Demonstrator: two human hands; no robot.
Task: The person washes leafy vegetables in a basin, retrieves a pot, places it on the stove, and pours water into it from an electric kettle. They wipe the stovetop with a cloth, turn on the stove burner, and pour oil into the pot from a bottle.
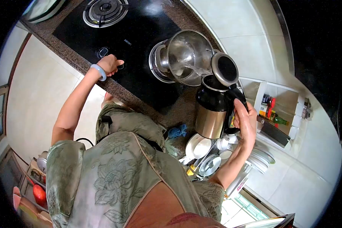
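In my right hand is the black handle of a steel and black electric kettle, its lid swung open. The kettle tilts, and a stream of water runs from it into a steel pot. That pot sits on the right burner of a black glass gas stove. My left hand, below a pale bangle, has its fingers closed around a stove knob, which they mostly hide. Another knob is just beside it.
The left burner has nothing on it. Dishes and a white bowl crowd the counter below the kettle, near a blue cloth. Bottles stand in a wall rack at right. A speckled counter edge runs along the stove's front.
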